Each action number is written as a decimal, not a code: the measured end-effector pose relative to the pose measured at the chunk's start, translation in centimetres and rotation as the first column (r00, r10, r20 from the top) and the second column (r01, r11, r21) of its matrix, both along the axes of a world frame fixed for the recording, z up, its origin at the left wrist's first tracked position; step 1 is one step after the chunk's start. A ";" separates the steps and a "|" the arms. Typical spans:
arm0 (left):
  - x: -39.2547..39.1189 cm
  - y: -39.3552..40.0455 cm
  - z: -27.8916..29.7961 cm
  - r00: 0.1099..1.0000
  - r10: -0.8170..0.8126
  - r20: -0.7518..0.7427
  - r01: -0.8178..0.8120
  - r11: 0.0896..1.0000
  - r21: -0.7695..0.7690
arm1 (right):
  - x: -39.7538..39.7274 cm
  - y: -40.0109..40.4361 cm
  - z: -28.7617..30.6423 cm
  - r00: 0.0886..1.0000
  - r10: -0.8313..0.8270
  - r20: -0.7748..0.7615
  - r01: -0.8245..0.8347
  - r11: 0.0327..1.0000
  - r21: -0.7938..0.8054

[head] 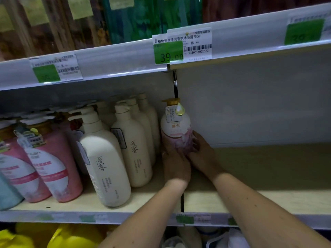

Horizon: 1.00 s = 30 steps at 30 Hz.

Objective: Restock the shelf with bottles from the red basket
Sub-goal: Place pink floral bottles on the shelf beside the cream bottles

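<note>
Centre frame, on pale wood-grain shelf (250, 176): left hand (176, 166) and right hand (202, 156) cupping rounded pink-and-white pump bottle (174, 129), gold collar, upright. Beside it at left, smooth cream pump bottles (132, 145).

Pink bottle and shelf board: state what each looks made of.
Pink bottle, gripped by the left hand and right hand: likely smooth plastic, judging by its soft sheen and printed floral wrap; the gold cap looks like metallic-finished plastic. Shelf board: pale wood-grain surface, probably laminate, matte.
</note>
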<state>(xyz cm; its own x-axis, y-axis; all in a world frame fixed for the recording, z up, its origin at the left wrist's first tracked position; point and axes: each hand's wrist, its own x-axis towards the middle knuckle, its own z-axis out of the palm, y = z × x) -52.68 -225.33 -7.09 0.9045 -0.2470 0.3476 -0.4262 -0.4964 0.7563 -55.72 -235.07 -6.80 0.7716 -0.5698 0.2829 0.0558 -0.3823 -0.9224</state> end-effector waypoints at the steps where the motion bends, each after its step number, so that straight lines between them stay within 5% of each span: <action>1: 0.2 0.3 -0.2 1.000 -0.017 -0.014 0.016 0.999 -0.028 | 0.0 0.0 -0.2 1.000 -0.009 0.014 0.009 1.000 -0.001; 5: 0.7 1.4 -0.1 0.999 -0.033 -0.010 0.032 0.999 -0.039 | -0.1 0.0 -0.3 0.999 -0.009 -0.046 0.005 0.995 -0.102; 16: 0.4 1.6 -0.2 1.000 -0.008 0.004 0.009 0.986 -0.168 | 0.2 0.1 -0.6 1.000 -0.005 0.028 0.007 0.997 -0.075; 30: 0.3 1.8 -0.2 0.998 0.001 0.064 0.004 0.996 -0.086 | 0.7 -0.5 -1.2 1.000 -0.012 0.011 0.014 0.990 -0.138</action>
